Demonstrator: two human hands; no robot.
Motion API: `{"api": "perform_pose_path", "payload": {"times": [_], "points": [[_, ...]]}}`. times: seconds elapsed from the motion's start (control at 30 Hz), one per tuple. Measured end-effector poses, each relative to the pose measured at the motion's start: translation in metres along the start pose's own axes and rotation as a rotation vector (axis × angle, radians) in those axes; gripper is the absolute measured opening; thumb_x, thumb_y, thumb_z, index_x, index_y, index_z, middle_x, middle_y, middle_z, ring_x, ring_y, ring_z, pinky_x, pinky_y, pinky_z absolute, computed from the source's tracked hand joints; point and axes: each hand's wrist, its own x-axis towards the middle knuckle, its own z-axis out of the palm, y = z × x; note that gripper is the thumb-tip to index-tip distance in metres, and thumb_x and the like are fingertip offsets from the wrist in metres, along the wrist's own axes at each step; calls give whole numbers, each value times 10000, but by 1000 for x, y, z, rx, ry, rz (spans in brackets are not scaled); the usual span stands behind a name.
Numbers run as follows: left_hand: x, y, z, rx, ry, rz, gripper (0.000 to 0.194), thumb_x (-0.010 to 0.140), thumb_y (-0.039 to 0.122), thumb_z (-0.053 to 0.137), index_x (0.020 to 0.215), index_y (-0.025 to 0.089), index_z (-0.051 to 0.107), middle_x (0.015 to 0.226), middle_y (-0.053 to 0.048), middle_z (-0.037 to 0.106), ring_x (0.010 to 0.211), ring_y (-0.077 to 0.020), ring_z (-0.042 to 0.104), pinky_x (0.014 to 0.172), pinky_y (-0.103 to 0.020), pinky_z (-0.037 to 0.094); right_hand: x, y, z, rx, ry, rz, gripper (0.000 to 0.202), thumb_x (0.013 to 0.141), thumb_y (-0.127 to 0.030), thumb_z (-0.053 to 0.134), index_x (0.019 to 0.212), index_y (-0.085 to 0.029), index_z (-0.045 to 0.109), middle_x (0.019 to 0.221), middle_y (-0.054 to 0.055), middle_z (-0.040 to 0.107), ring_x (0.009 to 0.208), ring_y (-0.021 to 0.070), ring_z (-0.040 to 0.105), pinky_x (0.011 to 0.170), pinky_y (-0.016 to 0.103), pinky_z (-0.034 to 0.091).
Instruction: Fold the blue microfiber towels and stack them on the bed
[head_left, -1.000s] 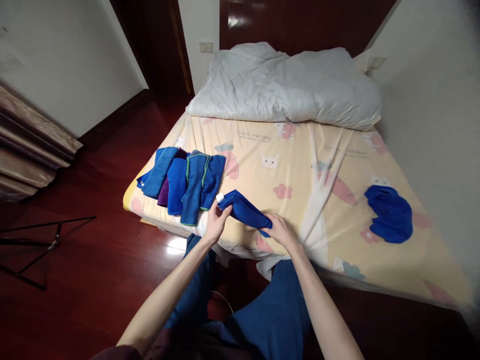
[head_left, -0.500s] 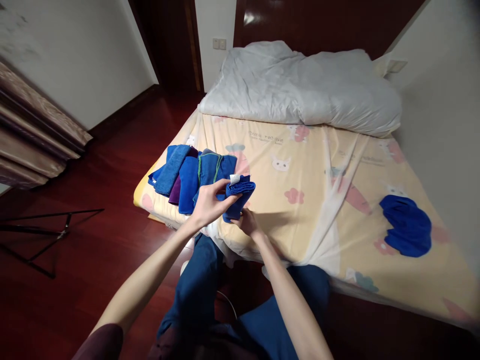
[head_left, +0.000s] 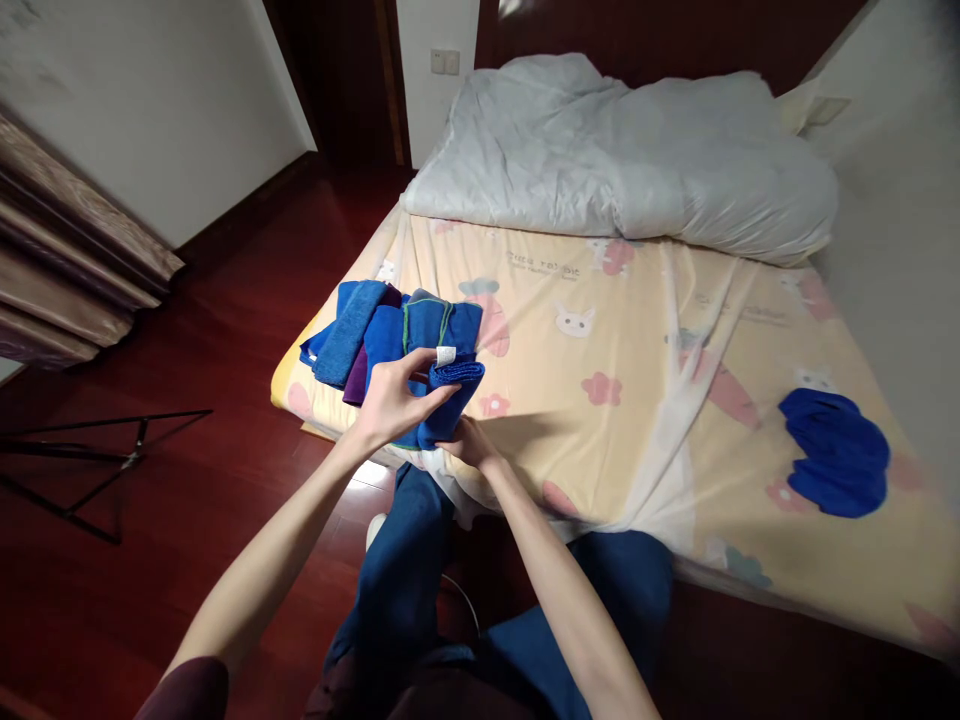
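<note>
Between my two hands is a folded blue towel (head_left: 450,402), held above the near left part of the bed, its layered edge and white label facing up. My left hand (head_left: 397,402) grips its upper left side, thumb across the front. Closed on the lower right corner is my right hand (head_left: 470,443). Just behind lie several folded towels in blue and purple, among them a light blue towel (head_left: 349,335) and a green-edged towel (head_left: 431,325). Far to the right, a crumpled blue towel (head_left: 836,452) rests on the sheet.
The bed has a yellow rabbit-print sheet (head_left: 600,390). A pale grey quilt (head_left: 622,150) is bunched at the headboard. On the floor at left stand black metal legs (head_left: 112,458), with a curtain (head_left: 71,270) beyond them.
Both hands have moved the folded blue towel a little left, toward the other folded towels. The view has shifted slightly. My grip looks the same.
</note>
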Motion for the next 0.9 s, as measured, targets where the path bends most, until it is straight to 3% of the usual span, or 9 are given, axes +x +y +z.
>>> {"api": "perform_pose_path", "payload": {"times": [0.17, 0.53, 0.7, 0.77, 0.83, 0.9], "points": [[0, -4, -1, -21, -10, -16, 450, 811, 440, 760, 1175, 181, 714, 1035, -35, 784, 943, -203, 746, 828, -297, 630, 2, 5, 7, -111, -10, -22, 73, 754, -132, 716, 826, -138, 722, 945, 159, 787, 851, 276, 722, 751, 305, 509], [0, -7, -6, -16, -8, -3, 410, 820, 438, 757, 1136, 179, 717, 1020, -37, 782, 932, -205, 746, 814, -296, 632, 5, 9, 8, -118, -24, 6, 75, 766, -151, 728, 840, -163, 734, 913, 127, 791, 850, 270, 736, 745, 302, 524], [19, -31, -12, 37, 64, -40, 564, 861, 489, 726, 1314, 179, 598, 1152, -86, 748, 1043, -227, 723, 892, -347, 617, -3, 9, -4, 32, -16, 137, 330, 709, -205, 849, 1022, -207, 744, 995, 105, 794, 867, 265, 742, 747, 317, 550], [30, -44, -13, 114, 196, -50, 650, 911, 487, 671, 1442, 169, 474, 1350, -152, 657, 1234, -268, 644, 1029, -431, 557, -14, 11, -10, 110, 55, 182, 462, 694, -206, 866, 1132, -221, 721, 1099, 101, 779, 960, 259, 738, 819, 331, 566], [35, -53, -9, 229, 312, -29, 669, 953, 440, 620, 1513, 161, 383, 1548, -202, 473, 1446, -310, 454, 1174, -516, 418, -27, 15, -15, 192, 113, 219, 575, 675, -202, 875, 1217, -228, 686, 1184, 97, 754, 1034, 252, 727, 882, 347, 574], [28, -57, 6, 344, 272, 58, 634, 970, 372, 591, 1529, 166, 374, 1635, -199, 344, 1545, -322, 281, 1246, -550, 288, -40, 19, -18, 269, 155, 268, 644, 657, -201, 884, 1259, -239, 659, 1198, 87, 748, 1058, 246, 723, 909, 357, 580]]}}
